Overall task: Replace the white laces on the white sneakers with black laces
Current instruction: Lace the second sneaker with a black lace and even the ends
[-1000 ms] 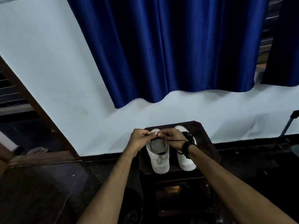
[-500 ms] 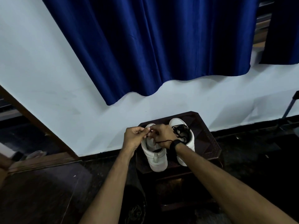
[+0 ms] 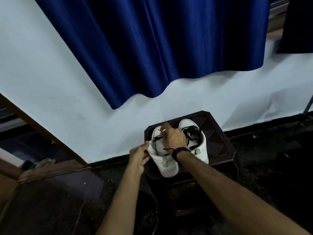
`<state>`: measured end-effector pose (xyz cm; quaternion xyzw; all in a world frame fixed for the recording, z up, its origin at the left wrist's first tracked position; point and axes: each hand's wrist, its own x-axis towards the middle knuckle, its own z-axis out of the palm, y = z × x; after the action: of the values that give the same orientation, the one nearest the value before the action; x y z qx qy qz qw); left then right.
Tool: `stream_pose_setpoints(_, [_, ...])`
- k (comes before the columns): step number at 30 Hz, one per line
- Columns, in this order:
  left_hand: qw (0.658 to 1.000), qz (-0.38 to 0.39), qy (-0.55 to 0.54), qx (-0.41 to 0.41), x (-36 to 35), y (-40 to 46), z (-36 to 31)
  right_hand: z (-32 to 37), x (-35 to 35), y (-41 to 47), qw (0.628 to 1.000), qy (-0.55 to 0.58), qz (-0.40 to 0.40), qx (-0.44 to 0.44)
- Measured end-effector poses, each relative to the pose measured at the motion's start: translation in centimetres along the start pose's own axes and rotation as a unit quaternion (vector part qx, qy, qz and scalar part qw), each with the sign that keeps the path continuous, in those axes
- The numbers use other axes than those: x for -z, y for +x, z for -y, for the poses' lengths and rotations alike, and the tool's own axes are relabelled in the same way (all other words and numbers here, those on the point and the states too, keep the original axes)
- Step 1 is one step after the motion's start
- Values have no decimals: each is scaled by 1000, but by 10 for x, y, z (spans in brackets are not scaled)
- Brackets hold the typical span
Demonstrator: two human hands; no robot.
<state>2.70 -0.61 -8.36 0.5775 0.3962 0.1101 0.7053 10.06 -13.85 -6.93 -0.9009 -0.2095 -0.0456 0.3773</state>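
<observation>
The black lace (image 3: 166, 148) is partly threaded through the left sneaker (image 3: 163, 160), which stands beside the right sneaker (image 3: 197, 143) on a small dark table (image 3: 221, 143) against the wall. The right sneaker already carries a loose black lace, so the step in hand looks like lacing the second shoe, near its upper eyelets.

The right hand (image 3: 172, 136) reaches over the shoe's tongue, fingers curled, pinching the lace tip up above the toe end. The left hand (image 3: 139, 156) pinches the shoe's left collar edge, steadying it. A dark band sits on the right wrist.

Next, the tip probably needs feeding into the following eyelet, then pulling the slack through evenly while the left hand holds the shoe.
</observation>
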Motion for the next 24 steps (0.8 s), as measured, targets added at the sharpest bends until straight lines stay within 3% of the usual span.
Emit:
stream_pose_setpoints(4, [993, 49, -90, 50, 6, 0, 6, -4, 1, -2, 1000, -25, 0, 10])
stream_pose_setpoints(10, [983, 86, -136, 84, 11, 1, 14, 5, -15, -11, 992, -120, -10, 39])
stream_pose_setpoints(24, [993, 91, -74, 12, 11, -1, 11, 15, -24, -5, 964, -219, -18, 149])
